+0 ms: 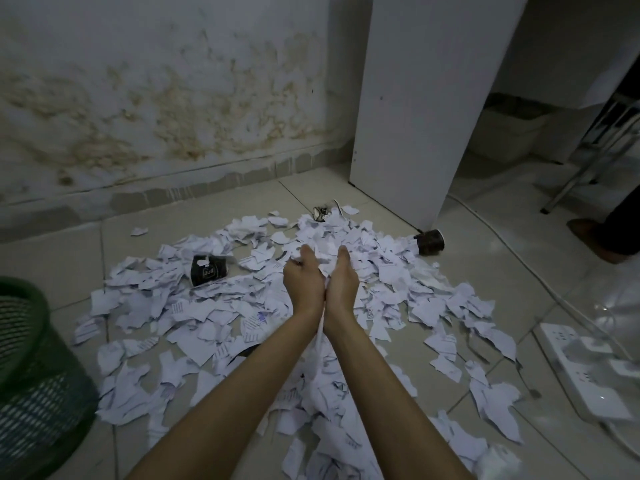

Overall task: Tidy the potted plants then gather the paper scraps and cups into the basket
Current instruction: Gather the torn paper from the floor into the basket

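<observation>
Torn white paper scraps [194,306] cover the tiled floor in a wide heap. My left hand [304,278] and my right hand [341,280] are pressed side by side over the middle of the heap, cupped around a bunch of scraps held between the palms. Some scraps hang down between my wrists. A dark paper cup [209,270] lies on its side left of my hands. Another dark cup [430,241] lies at the right by the white panel. A crushed cup [322,212] sits at the far edge of the heap. The green mesh basket [31,368] stands at the left edge.
A stained wall runs along the back. A white furniture panel [426,109] stands at the back right. A white power strip [595,368] with a cable lies on the floor at the right. A person's foot [595,237] shows at the right edge, near metal chair legs.
</observation>
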Demonstrator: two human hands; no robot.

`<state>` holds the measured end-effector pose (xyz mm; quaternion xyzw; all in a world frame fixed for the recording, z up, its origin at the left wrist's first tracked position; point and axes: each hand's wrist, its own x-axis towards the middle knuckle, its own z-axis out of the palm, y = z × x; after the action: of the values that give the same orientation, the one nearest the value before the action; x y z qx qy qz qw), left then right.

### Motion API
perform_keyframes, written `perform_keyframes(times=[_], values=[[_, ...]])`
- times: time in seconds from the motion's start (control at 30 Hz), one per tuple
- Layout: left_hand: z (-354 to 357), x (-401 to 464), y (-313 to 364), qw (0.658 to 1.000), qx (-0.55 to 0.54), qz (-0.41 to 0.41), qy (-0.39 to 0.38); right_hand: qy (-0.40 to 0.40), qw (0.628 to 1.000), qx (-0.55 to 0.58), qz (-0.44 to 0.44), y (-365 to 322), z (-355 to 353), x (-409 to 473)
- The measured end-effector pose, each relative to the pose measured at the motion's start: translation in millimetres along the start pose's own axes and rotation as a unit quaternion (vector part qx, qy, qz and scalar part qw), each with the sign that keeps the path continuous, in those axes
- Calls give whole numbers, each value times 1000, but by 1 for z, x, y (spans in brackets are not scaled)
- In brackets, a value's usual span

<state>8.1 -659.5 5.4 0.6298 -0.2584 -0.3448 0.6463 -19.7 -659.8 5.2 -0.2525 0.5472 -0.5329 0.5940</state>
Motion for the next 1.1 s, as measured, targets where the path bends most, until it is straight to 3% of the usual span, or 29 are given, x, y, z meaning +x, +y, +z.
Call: perform_keyframes(times=[0.2, 0.37, 0.67, 0.8, 0.97, 1.1], values=[[-14, 2, 14, 999, 12, 18, 28, 0, 998, -61, 9, -7, 16, -11], [-30, 7, 30, 999, 9, 16, 43, -40, 993, -104, -40, -9, 32, -22], [-56, 33, 76, 995, -43, 21, 90, -35, 991, -91, -88, -27, 82, -42], [-88, 49, 117, 987, -57, 57, 136, -95, 991, -77, -60, -42, 130, -62], [-153, 81, 182, 958, -28, 127, 255, -199, 975, -74, -61, -55, 216, -103], [-226, 97, 191, 934, -16, 145, 325, -272, 957, -95, -38, -26, 268, -145]])
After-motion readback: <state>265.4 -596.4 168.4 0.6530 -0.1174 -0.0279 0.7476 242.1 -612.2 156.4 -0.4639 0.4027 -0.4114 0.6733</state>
